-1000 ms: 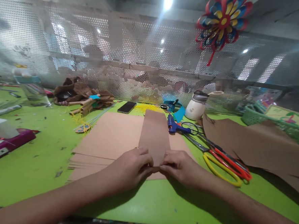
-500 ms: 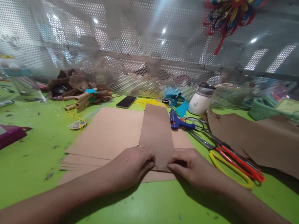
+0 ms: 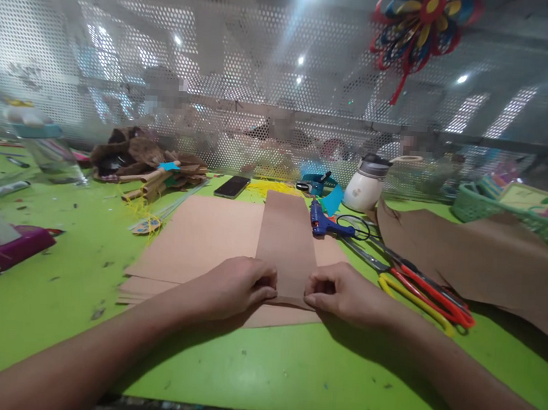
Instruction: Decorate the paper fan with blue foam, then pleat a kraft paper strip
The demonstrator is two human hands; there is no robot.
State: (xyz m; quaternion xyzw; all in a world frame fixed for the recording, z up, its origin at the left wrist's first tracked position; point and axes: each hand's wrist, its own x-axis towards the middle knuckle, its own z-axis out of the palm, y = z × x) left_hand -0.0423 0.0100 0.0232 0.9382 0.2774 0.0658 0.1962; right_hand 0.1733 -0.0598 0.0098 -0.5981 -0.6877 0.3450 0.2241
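A strip of brown paper (image 3: pixel 286 243) lies lengthwise away from me, on top of several larger tan sheets (image 3: pixel 207 232). Its near edge is turned up in a narrow fold. At the left end of that fold, my left hand (image 3: pixel 236 289) pinches the paper between thumb and fingers. The right end is pinched by my right hand (image 3: pixel 347 293), with its fingers curled. Just beyond my right hand lie a blue glue gun (image 3: pixel 322 220) and scissors with red and yellow handles (image 3: pixel 428 298).
A phone (image 3: pixel 232 187), a white jug (image 3: pixel 365 186) and a green basket (image 3: pixel 473 205) stand toward the back. Large brown paper (image 3: pixel 489 255) spreads at the right. A purple power strip (image 3: pixel 15 254) sits at left, and crumpled brown material (image 3: pixel 138 153) lies behind it.
Both hands have moved slightly away from me along with the strip's near edge, which now shows a turned-up fold. The fingers have curled in more.
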